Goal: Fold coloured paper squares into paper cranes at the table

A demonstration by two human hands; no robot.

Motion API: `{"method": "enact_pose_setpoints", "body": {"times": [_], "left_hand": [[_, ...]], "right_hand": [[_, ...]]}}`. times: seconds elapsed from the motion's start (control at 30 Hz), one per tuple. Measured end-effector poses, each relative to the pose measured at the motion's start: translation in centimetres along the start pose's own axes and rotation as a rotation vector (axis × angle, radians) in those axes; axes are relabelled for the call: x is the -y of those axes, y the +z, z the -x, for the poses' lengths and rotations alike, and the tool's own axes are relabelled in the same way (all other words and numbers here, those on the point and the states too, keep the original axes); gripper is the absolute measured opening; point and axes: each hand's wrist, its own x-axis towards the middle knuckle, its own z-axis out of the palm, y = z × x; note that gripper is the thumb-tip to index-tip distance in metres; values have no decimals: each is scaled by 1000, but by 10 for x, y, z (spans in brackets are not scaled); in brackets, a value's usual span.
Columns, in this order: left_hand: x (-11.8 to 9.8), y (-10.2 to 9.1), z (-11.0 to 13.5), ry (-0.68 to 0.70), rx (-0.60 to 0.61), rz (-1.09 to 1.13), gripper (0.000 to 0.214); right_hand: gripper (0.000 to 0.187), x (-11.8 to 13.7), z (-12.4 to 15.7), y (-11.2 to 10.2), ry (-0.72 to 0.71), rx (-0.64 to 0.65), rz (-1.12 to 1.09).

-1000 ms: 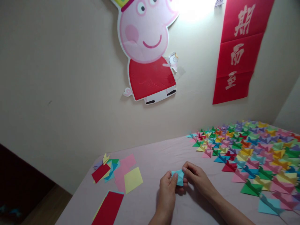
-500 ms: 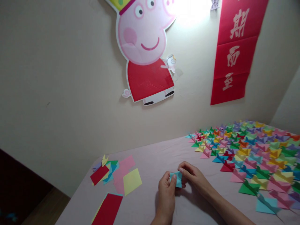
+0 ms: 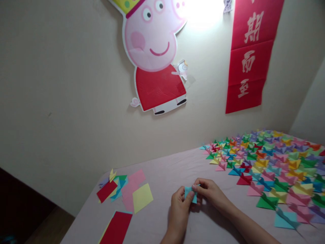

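The left hand has its thumb laid over a small light-blue paper with its fingers curled behind, a pinch closed down to the paper's own thickness; the right hand has thumb and forefinger together at the paper's far corner, though from here I cannot tell how firmly they nip it. A slip looks the likeliest trouble to me: if the left thumb eases off while the right fingers pull, a crease could land askew, and too hard a tug on that corner might tear or crumple so small a piece. The light-blue paper sits between the two hands, over the pale pink cloth; the left thumb crosses it from about seven o'clock and the right fingertips touch it near one. With that paper as the dial's centre and the wall as twelve, a yellow sheet lies at nine, overlapping some pink paper; farther out that way is a jumble with a red piece on top. A stack topped in red lies toward eight. Rows of folded paper figures spread from one round past three. Up the wall, a pig cut-out hangs at eleven, a red banner at one.
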Motion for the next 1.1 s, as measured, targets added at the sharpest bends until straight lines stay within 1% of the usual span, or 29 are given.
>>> {"method": "enact_pose_setpoints", "body": {"times": [0.13, 0.27, 0.33, 0.4, 0.47, 0.5, 0.53, 0.6, 0.67, 0.7, 0.73, 0.8, 0.87, 0.9, 1.0, 1.1], "left_hand": [[-13, 0, 1, 10, 159, 83, 59], [-25, -4, 4, 39, 300, 95, 57], [-26, -6, 4, 56, 354, 93, 54], [-26, -8, 4, 73, 382, 100, 50], [-25, -11, 5, 105, 349, 32, 43], [-26, -13, 6, 135, 299, -64, 36], [-26, -16, 7, 185, 228, -199, 27], [-25, -19, 9, 349, 79, -531, 14], [-23, -19, 11, 540, -17, -813, 22], [-21, -18, 12, 612, -34, -916, 28], [-19, -16, 13, 655, -32, -997, 32], [-17, -9, 15, 658, 6, -1098, 37], [-17, -2, 18, 598, 62, -1149, 36], [-19, 1, 20, 562, 82, -1161, 32], [-26, 7, 29, 474, 114, -1137, 24], [-31, 6, 38, 417, 139, -1052, 27]], "right_hand": [[54, 3, -2, -6, 5, -14, 33], [55, 3, -2, -11, 46, -8, 19], [55, 3, -1, -13, 74, -9, 12], [54, 3, -1, -15, 95, 12, -4], [51, 3, -1, -18, 101, 25, -43], [48, 3, -2, -19, 95, 13, -74], [45, 3, -3, -21, 86, -12, -107], [42, 3, -5, -23, 42, -80, -137], [40, 4, -8, -23, -25, -121, -103], [37, 4, -8, -22, -53, -127, -72], [33, 6, -8, -20, -75, -122, -34], [20, 8, -4, -16, -106, -92, 86], [7, 10, 3, -12, -128, -42, 238], [6, 11, 7, -10, -135, -21, 300], [20, 12, 22, -10, -148, 36, 447], [33, 12, 33, -12, -255, 93, 711]]}}
